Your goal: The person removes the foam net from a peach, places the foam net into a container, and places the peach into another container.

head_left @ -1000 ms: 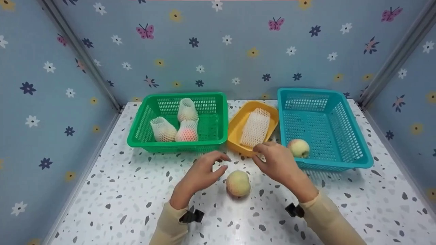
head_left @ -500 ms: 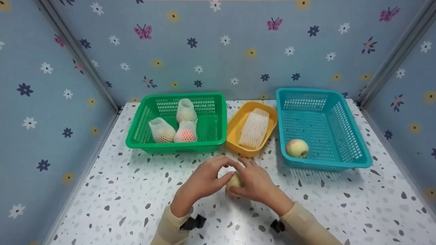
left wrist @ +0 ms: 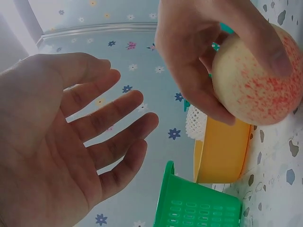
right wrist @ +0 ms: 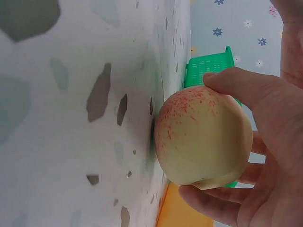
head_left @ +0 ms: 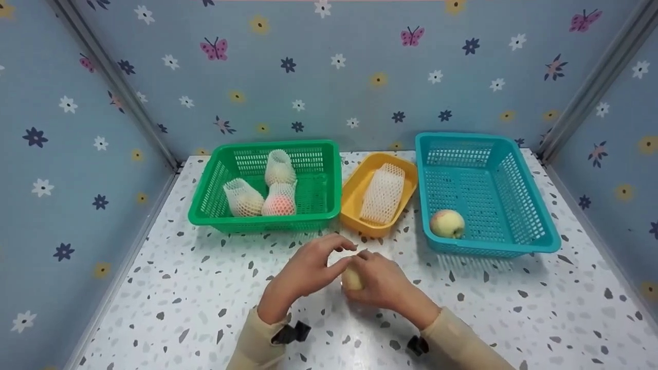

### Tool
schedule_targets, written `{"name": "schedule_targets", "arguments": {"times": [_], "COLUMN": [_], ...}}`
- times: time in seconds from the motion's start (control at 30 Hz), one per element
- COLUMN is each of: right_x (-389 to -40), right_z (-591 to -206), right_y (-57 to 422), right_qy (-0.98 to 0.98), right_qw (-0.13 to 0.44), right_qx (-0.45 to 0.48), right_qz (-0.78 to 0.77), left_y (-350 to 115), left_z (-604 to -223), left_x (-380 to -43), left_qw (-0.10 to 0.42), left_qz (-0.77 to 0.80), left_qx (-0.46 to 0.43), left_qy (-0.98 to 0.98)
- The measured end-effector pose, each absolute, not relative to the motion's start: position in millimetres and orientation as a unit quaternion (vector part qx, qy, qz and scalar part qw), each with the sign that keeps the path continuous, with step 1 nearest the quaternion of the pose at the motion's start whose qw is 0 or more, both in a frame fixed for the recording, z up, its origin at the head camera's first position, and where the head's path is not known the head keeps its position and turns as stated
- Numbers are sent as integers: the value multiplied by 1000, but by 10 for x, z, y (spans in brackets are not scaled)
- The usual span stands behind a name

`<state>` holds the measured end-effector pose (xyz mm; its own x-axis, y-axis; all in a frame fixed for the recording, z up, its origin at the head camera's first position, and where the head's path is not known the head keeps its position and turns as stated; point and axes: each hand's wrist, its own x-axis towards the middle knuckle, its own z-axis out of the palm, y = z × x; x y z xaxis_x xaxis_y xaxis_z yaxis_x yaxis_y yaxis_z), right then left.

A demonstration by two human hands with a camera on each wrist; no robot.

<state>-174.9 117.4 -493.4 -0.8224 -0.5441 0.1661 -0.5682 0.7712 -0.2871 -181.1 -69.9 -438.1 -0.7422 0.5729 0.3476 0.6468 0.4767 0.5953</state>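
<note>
My right hand point(head_left: 383, 281) grips a pale yellow peach point(head_left: 352, 280) with a red-speckled blush, low over the table in front of the yellow bin. In the right wrist view the thumb and fingers curl round the peach point(right wrist: 203, 137), which sits at or just above the tabletop; whether it touches is hard to tell. My left hand point(head_left: 311, 266) hovers just left of the peach, its fingers loosely bent and holding nothing. The left wrist view shows that palm point(left wrist: 52, 156) apart from the fruit. White foam net sleeves point(head_left: 383, 194) lie in the yellow bin point(head_left: 366, 229).
Left of the yellow bin stands a green basket point(head_left: 264, 221) with three net-wrapped fruits point(head_left: 280, 203). On the right, a blue basket point(head_left: 493, 246) holds one bare peach point(head_left: 447, 224) in its near left corner. Flower-patterned walls point(head_left: 329, 67) enclose the speckled table point(head_left: 205, 308).
My right hand has come from the yellow bin's near edge down to the peach on the table and now grips it. My left hand has stayed nearly in place beside it.
</note>
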Motion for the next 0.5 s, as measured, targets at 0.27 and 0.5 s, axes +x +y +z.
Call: {"name": "schedule_targets", "arguments": {"times": [0.27,0.5], "right_x": [-1679,-1667], "right_z": [-4712,-4423], "right_y": [1477,1833], "right_qy": [-940,-949], "right_qw": [69,96], "right_qx": [285,245], "right_qz": [177,174], "left_y": [-721,-721], "left_z": [-4596,-4765], "left_x": [-1958,-2031], "left_qw": [27,-38], "left_qz": [-379,-385], "left_qx": [-352,-314], "left_qy": [-856,-867]}}
